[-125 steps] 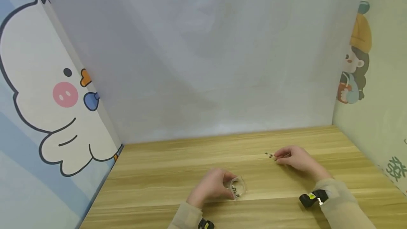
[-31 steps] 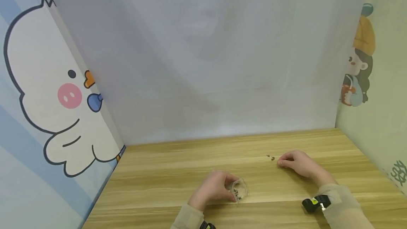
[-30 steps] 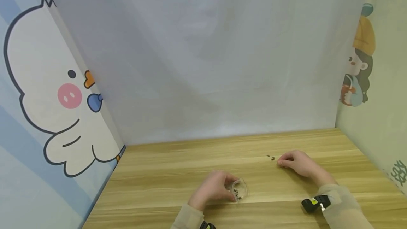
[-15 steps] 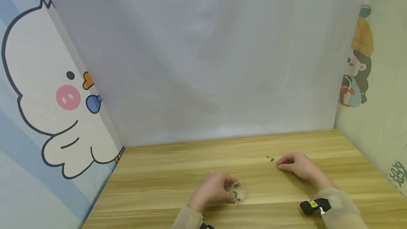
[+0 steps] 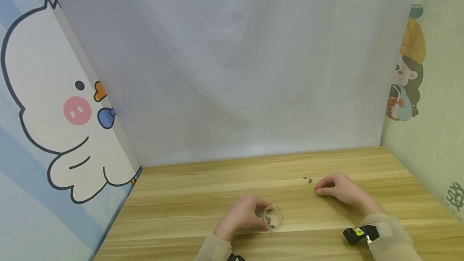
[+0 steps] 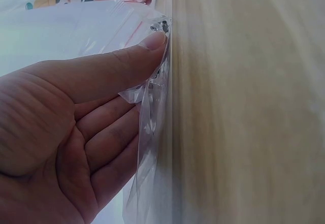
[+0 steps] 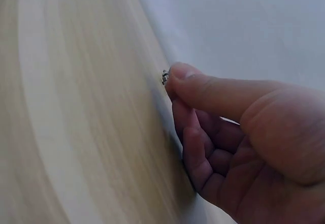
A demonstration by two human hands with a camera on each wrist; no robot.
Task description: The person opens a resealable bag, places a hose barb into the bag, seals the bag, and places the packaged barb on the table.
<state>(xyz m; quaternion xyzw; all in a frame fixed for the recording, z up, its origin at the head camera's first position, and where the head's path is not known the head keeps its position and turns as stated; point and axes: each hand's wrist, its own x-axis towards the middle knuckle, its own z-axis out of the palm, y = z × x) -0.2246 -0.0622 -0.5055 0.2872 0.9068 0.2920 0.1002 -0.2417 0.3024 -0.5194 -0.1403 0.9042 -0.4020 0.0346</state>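
A small clear zip bag (image 5: 274, 217) stands with its mouth spread, and several tiny metal screw-like pieces (image 5: 269, 221) lie inside it. My left hand (image 5: 243, 216) holds the bag between thumb and fingers; in the left wrist view the thumb (image 6: 122, 66) presses on the plastic. Over the table on the right, my right hand (image 5: 340, 189) has its thumb and index fingertips close together. A few loose metal pieces (image 5: 309, 180) lie just beyond those fingertips. In the right wrist view similar pieces (image 7: 165, 76) show beside the thumb tip; whether one is pinched is hidden.
The wood-grain table (image 5: 188, 196) meets a pale backdrop (image 5: 232, 92) at the rear. Printed cartoon panels rise on the left (image 5: 43, 92) and right (image 5: 427, 152). Black wrist cameras (image 5: 357, 235) are strapped over the sleeves.
Since about four seconds ago, the right fingertips have drawn slightly back from the loose pieces. In the last second both hands barely move; the left hand keeps holding the bag.
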